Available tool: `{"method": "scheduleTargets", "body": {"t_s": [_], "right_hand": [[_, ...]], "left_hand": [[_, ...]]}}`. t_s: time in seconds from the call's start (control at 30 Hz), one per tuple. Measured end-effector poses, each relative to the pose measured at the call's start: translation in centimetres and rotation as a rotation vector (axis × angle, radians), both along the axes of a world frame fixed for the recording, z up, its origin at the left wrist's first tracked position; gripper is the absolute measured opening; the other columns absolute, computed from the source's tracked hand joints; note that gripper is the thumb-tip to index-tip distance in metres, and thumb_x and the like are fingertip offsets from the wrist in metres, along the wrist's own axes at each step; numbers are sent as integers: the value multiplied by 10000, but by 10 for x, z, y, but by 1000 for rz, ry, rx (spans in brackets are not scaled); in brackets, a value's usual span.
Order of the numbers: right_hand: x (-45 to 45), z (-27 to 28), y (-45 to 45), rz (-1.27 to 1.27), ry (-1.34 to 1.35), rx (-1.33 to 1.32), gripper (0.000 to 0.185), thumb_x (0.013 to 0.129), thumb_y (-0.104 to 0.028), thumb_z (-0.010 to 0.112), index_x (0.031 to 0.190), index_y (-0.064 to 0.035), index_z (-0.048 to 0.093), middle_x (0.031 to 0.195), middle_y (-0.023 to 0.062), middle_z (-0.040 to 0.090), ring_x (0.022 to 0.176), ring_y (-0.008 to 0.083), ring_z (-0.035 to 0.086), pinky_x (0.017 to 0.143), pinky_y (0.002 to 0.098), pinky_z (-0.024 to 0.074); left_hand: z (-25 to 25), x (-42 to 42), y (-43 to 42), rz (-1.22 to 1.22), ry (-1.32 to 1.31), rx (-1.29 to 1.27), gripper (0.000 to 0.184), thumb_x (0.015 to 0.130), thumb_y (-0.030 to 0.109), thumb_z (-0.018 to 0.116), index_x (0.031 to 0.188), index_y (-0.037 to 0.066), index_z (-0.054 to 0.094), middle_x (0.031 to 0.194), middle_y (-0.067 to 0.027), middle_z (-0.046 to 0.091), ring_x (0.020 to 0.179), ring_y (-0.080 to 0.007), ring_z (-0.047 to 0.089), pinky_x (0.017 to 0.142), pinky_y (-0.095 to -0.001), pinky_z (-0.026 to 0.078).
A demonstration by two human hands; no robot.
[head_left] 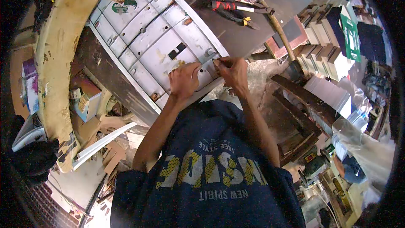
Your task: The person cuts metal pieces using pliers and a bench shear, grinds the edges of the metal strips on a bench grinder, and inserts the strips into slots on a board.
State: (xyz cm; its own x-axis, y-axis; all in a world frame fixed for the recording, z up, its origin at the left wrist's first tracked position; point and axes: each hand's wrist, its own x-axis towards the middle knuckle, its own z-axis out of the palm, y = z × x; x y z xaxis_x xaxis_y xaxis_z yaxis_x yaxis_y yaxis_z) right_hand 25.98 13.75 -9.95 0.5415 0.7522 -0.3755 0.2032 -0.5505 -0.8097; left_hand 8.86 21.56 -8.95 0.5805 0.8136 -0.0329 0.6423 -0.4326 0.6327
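A white ribbed plastic panel (154,59) lies in front of me, with small holes, rust-brown spots, a green label and a black-and-white sticker. My left hand (183,80) rests on its near part, fingers curled inward; anything inside them is hidden. At the panel's near right corner, my right hand (234,74) has its thumb and fingers pinched together against the edge. Whatever small thing is between those fingers cannot be made out. A gap of bare panel separates the two hands.
Pliers (238,14) with red-wrapped handles lie on the dark tabletop beyond the panel. A hammer (280,33) with a long wooden handle leans at the right. Stacked paper blocks (322,38) stand further right. A worn cream-coloured machine arm (55,67) curves along the left.
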Motion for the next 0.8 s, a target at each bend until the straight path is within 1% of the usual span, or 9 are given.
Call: {"method": "scheduleTargets", "body": {"t_s": [0.23, 0.33, 0.47, 0.53, 0.57, 0.67, 0.73, 0.77, 0.8], "right_hand": [[5, 0, 3, 35, 22, -52, 307, 804, -217, 765, 947, 53, 732, 719, 113, 716, 603, 156, 677, 560, 306, 517], [6, -7, 2, 4, 95, -57, 307, 811, -214, 762, 942, 62, 729, 735, 119, 718, 616, 147, 673, 566, 309, 522], [4, 27, 5, 11, 51, -155, 310, 830, -215, 752, 945, 71, 723, 752, 124, 717, 657, 140, 673, 605, 301, 531], [3, 31, 2, -208, 347, 197, 256, 834, -268, 739, 945, -38, 758, 718, 87, 717, 586, 143, 658, 576, 296, 520], [9, 40, 2, -216, 288, 269, 258, 864, -205, 723, 1023, -2, 725, 746, 94, 715, 590, 146, 649, 564, 296, 518], [23, 61, -8, -276, 151, 242, 316, 871, -225, 720, 1075, 15, 701, 777, 102, 717, 599, 143, 645, 554, 298, 517], [31, 56, -23, -194, 55, 184, 372, 869, -238, 726, 1139, 13, 675, 821, 100, 720, 593, 126, 632, 542, 282, 509], [32, 65, -25, -94, 155, 111, 349, 868, -207, 726, 1136, 13, 682, 872, 120, 721, 699, 134, 652, 651, 282, 519], [31, 69, -25, 5, 257, 40, 327, 868, -176, 725, 1132, 14, 689, 924, 140, 722, 806, 141, 672, 760, 283, 529]], "left_hand": [[2, 1, 0, -3, -26, -38, 122, 868, 143, 593, 945, 125, 686, 900, -95, 704, 836, -323, 672, 740, -452, 531], [7, 3, 3, -59, 21, 23, 108, 847, 137, 656, 922, 85, 713, 923, -117, 717, 806, -297, 692, 729, -400, 544], [10, 4, 4, -75, 93, -5, 109, 842, 131, 654, 924, 86, 710, 940, -121, 714, 823, -292, 693, 727, -406, 539], [9, 5, 4, -45, 72, -12, 94, 839, 126, 664, 909, 90, 715, 904, -127, 714, 794, -298, 693, 720, -407, 537], [11, 2, 1, -32, 73, -16, 94, 839, 126, 664, 909, 90, 715, 904, -127, 714, 794, -298, 693, 720, -407, 537], [23, -6, 12, 72, 2, -57, 116, 843, 157, 709, 914, 66, 725, 845, -110, 727, 751, -259, 702, 696, -373, 537], [45, -17, 18, 112, -136, -723, 196, 815, 172, 756, 941, 24, 733, 850, -91, 736, 768, -163, 703, 712, -304, 532], [47, -19, 20, 103, -180, -788, 273, 787, 199, 810, 926, -25, 737, 834, -102, 738, 755, -123, 694, 716, -246, 529], [42, -22, 19, 113, -183, -791, 273, 787, 199, 810, 926, -25, 737, 834, -102, 738, 755, -123, 694, 716, -246, 529]]}}
